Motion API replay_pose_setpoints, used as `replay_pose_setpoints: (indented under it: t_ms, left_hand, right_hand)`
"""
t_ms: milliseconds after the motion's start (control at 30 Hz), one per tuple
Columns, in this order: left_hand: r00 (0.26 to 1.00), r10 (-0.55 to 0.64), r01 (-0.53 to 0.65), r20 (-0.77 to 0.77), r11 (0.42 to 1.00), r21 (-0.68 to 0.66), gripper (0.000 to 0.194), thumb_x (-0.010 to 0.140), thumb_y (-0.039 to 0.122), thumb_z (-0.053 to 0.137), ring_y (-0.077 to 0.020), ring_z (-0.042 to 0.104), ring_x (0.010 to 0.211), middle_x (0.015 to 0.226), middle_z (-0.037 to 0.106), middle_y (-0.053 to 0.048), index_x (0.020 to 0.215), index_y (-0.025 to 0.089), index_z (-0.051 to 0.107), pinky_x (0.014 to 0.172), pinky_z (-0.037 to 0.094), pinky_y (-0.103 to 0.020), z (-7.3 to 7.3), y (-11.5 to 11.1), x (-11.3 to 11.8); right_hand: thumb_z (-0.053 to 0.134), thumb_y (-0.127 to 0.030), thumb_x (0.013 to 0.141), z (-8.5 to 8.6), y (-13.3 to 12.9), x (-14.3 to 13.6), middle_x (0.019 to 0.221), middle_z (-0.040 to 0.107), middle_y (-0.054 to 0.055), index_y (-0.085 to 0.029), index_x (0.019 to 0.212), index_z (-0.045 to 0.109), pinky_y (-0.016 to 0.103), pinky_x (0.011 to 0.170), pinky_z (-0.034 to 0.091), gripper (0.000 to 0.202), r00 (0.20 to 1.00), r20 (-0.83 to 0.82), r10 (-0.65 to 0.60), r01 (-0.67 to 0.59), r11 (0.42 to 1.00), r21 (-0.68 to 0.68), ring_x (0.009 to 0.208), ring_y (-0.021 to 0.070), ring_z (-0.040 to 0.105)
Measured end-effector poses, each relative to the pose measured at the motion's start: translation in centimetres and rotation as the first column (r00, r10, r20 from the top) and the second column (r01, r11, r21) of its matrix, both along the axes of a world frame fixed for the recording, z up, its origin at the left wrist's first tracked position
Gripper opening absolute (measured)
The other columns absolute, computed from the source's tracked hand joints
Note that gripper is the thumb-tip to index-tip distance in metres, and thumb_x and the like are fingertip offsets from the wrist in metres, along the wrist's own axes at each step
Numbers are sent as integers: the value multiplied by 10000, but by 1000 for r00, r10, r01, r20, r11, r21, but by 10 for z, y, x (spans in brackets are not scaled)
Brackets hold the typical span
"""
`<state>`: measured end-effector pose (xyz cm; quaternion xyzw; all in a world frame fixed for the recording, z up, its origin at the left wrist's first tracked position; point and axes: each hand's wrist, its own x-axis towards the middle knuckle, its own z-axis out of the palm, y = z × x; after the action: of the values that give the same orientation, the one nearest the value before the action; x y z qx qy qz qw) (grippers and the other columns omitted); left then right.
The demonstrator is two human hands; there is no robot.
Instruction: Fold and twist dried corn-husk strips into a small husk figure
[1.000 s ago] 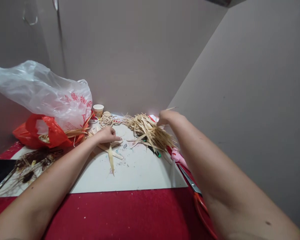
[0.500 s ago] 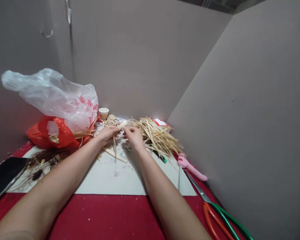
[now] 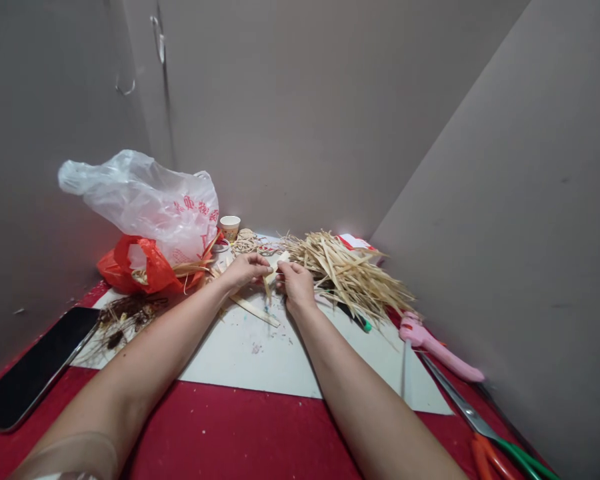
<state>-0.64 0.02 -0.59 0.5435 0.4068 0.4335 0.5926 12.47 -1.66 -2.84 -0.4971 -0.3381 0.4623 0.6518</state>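
My left hand (image 3: 251,269) is closed, thumb and fingers pinched on a pale straw strip (image 3: 280,261) above the white board (image 3: 240,357). Just to its right, my right hand (image 3: 295,281) pinches the same strip near its fingertips. A narrow end hangs down between the two hands. Below them a loose flat strip (image 3: 255,310) lies on the board. Beyond my right hand is a big pile of dry straw strips (image 3: 350,270). A coil of thin cord (image 3: 247,243) lies behind my left hand.
At left are a white plastic bag (image 3: 155,200), a red bag (image 3: 153,267), dark fibres (image 3: 125,320) and a phone (image 3: 40,367). A paper cup (image 3: 230,227) stands behind. At right lie a pink glue gun (image 3: 440,347), large scissors (image 3: 475,420) and a green-tipped tool (image 3: 363,323).
The view has swung so that everything sits differently in frame, with more of the phone showing. The hands stay close together on the strip, whose upper end now tilts up beside my right hand.
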Motion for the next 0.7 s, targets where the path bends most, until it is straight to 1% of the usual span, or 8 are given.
replay_pose_setpoints:
  t_ms: [67, 167, 300, 367, 467, 533, 633, 700]
  left_hand:
    - [1000, 6, -6, -15, 1000, 10, 178, 639, 186, 761, -50, 458, 458, 532, 534, 48, 676, 131, 596, 483, 384, -189, 0, -1, 1]
    - [1000, 12, -12, 5, 1000, -12, 156, 669, 187, 734, -61, 473, 454, 519, 536, 43, 660, 131, 589, 501, 407, -207, 2, -1, 0]
    - [997, 19, -14, 75, 998, -69, 206, 635, 204, 778, -70, 519, 504, 560, 567, 35, 690, 130, 594, 560, 448, -220, 1, 5, -5]
    - [992, -4, 14, 124, 996, -84, 236, 612, 220, 796, -70, 524, 524, 576, 573, 30, 697, 130, 595, 564, 449, -215, -1, 9, -7]
    - [981, -47, 66, 188, 994, -92, 286, 583, 258, 812, -84, 543, 558, 613, 585, 18, 716, 135, 592, 559, 454, -217, -1, 11, -8]
    - [982, -23, 42, 190, 995, -96, 321, 598, 327, 808, -86, 547, 574, 657, 593, 9, 730, 138, 584, 541, 442, -211, 0, 10, -6]
    - [993, 21, -17, 114, 999, -39, 358, 639, 415, 785, -62, 506, 553, 674, 574, 20, 758, 143, 584, 509, 396, -186, 3, 5, -4]
    - [999, 34, -35, 38, 999, 30, 341, 627, 384, 792, -55, 479, 536, 645, 555, 36, 759, 146, 586, 503, 376, -179, 4, 2, -2]
  right_hand:
    - [740, -400, 569, 1, -2, -2, 541, 540, -48, -183, 638, 568, 189, 379, 350, 285, 999, -15, 36, -36, 999, 28, 453, 83, 471]
    - [780, -413, 538, 4, -5, -5, 586, 551, -56, -194, 683, 565, 197, 402, 400, 340, 991, -38, 128, -124, 988, 89, 481, 89, 503]
    - [801, -347, 500, 4, -5, -5, 591, 582, -44, -196, 722, 570, 198, 414, 420, 354, 971, -67, 230, -225, 972, 68, 503, 102, 532]
    - [797, -322, 500, 4, -4, -4, 610, 611, -28, -184, 740, 589, 193, 434, 435, 346, 961, -93, 261, -257, 965, 57, 518, 99, 550]
    - [788, -308, 506, 4, -3, -3, 635, 633, -18, -167, 757, 613, 181, 444, 438, 337, 959, -109, 260, -254, 965, 68, 523, 87, 554]
    - [774, -310, 519, 3, -4, -3, 636, 637, -17, -162, 752, 616, 180, 431, 427, 318, 970, -70, 234, -228, 970, 80, 515, 86, 545]
    - [736, -312, 561, 2, -6, -6, 596, 618, -30, -173, 745, 605, 198, 421, 419, 265, 977, 26, 209, -211, 974, 85, 491, 97, 532]
    - [701, -319, 598, 2, -7, -8, 559, 598, -41, -183, 749, 601, 211, 420, 409, 227, 973, 101, 205, -214, 973, 86, 465, 103, 511]
